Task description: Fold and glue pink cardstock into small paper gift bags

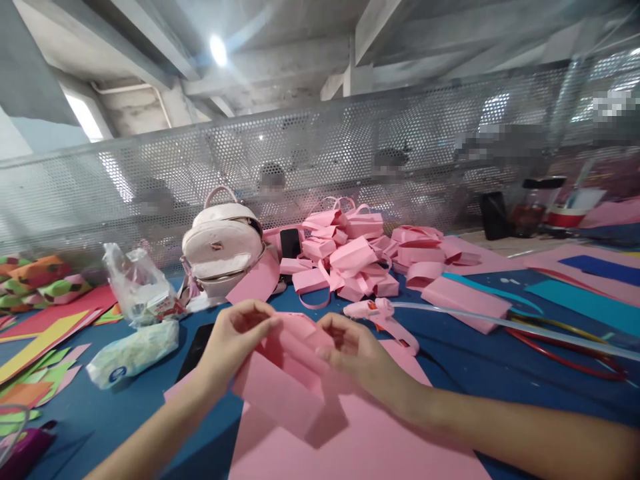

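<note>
A small folded box of pink paper (pixel 280 393) is held up between my two hands, tilted, with its hollow side showing. My left hand (pixel 240 340) pinches its upper left edge between thumb and fingers. On the other side, my right hand (pixel 350 350) grips the upper right wall, thumb towards me. Below the box lies a large pink sheet (pixel 370 440), on which its shadow falls. A pink hot glue gun (pixel 385 320) rests just beyond my right hand. Under my left wrist a dark phone (pixel 196 350) is partly covered.
Behind my hands rise a heap of pink paper baskets (pixel 345 253) and a white backpack (pixel 225 247). A tissue pack (pixel 133 353), a plastic bag (pixel 140 283) and coloured sheets (pixel 45 347) lie left. Tubing (pixel 525 323) crosses the right side; a perforated metal screen (pixel 310 153) stands behind.
</note>
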Action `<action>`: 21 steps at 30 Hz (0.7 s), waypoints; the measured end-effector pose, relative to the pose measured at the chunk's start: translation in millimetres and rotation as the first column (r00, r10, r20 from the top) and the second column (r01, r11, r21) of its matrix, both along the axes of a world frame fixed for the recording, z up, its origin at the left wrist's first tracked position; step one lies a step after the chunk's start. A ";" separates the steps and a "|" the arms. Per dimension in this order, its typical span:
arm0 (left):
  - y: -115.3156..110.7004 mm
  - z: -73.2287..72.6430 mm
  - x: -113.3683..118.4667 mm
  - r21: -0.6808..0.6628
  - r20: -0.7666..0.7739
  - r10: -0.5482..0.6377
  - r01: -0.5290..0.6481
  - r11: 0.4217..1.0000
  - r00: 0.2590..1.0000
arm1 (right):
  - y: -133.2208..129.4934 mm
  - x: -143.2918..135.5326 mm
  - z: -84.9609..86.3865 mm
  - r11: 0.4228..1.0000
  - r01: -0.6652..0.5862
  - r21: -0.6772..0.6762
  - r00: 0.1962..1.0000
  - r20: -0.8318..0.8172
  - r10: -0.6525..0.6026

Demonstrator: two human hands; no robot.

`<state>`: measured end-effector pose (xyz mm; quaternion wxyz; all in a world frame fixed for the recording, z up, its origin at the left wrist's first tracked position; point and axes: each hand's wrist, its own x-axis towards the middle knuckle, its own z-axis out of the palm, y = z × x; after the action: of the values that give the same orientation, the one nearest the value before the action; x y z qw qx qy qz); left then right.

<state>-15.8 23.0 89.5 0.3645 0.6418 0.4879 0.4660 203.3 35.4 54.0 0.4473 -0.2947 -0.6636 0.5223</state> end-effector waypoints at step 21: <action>142.4 2.6 39.3 -0.421 -0.774 -0.626 0.660 0.623 0.096 | -41.1 16.0 -43.7 0.864 -0.497 0.078 0.804 0.416 0.424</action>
<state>23.5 165.5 92.1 0.2111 0.9320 0.2619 -0.1348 219.3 -5.7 10.3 0.1922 -0.1785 -0.8350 0.4837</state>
